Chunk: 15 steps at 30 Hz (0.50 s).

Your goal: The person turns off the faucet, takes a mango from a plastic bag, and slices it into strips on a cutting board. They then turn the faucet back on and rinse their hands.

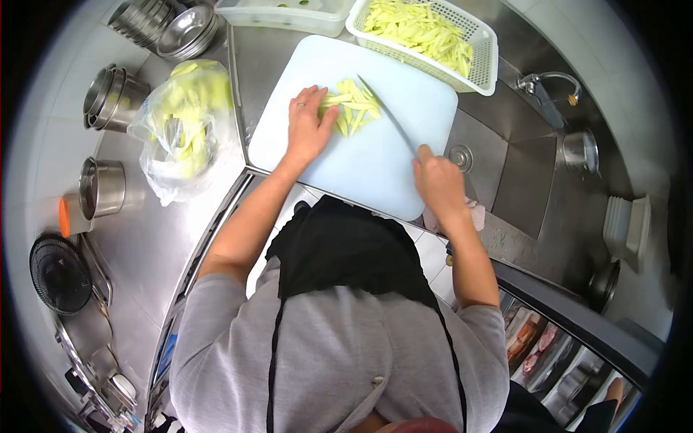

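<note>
Pale green vegetable strips (354, 108) lie in a small loose pile on the white cutting board (361, 166). My left hand (310, 124) rests at the pile's left side, thumb and fingers apart, touching some strips. A kitchen knife (390, 114) slants across the board, its tip by the upper right of the pile. Its handle is mostly hidden inside my right hand (439, 180), which is closed around it near the board's right edge. The blade's narrow edge faces the camera, close to the strips.
Behind the board stands a white basket (485, 61) full of cut strips, beside a translucent tub (289, 18). A plastic bag (180, 130) of green pieces sits left among metal pots (108, 187). A sink (491, 173) with a faucet (552, 79) is at right. An open drawer (563, 317) holds food.
</note>
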Each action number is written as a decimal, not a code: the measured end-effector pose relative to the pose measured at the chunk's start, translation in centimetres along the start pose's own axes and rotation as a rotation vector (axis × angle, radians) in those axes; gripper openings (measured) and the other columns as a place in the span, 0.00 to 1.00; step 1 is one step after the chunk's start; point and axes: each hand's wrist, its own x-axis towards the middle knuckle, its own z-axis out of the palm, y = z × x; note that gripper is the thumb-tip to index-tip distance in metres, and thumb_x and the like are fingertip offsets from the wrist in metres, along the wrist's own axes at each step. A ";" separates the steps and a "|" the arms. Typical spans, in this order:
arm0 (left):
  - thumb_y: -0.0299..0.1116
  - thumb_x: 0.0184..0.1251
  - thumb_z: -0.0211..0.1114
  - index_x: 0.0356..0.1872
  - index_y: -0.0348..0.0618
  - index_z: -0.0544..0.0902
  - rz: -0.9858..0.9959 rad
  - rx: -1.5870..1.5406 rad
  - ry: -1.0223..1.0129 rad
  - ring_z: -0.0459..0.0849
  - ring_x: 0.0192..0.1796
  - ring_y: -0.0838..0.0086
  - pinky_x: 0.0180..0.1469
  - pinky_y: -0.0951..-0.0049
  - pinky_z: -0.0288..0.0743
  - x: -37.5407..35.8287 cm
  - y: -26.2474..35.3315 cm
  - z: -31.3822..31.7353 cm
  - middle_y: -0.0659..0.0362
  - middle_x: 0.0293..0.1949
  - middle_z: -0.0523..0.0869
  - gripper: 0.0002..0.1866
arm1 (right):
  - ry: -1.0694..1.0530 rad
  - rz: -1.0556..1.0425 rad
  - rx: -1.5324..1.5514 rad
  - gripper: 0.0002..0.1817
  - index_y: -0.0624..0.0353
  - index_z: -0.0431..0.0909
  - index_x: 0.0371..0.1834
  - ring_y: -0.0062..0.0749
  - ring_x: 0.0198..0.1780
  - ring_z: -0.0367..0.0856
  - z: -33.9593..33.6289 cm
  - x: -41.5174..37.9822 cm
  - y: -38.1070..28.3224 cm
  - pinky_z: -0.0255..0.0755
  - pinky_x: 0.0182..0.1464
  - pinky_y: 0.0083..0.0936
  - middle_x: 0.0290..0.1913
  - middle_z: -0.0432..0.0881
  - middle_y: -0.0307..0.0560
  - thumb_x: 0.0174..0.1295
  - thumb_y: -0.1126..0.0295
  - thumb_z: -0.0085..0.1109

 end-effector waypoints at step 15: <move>0.21 0.71 0.63 0.67 0.30 0.79 -0.194 -0.289 0.395 0.76 0.69 0.47 0.72 0.58 0.71 0.4 2.9 5.3 0.37 0.66 0.78 0.23 | -0.453 0.180 0.874 0.14 0.65 0.73 0.36 0.33 0.17 0.80 1.1 0.4 -5.5 0.74 0.23 0.37 0.19 0.76 0.48 0.74 0.65 0.61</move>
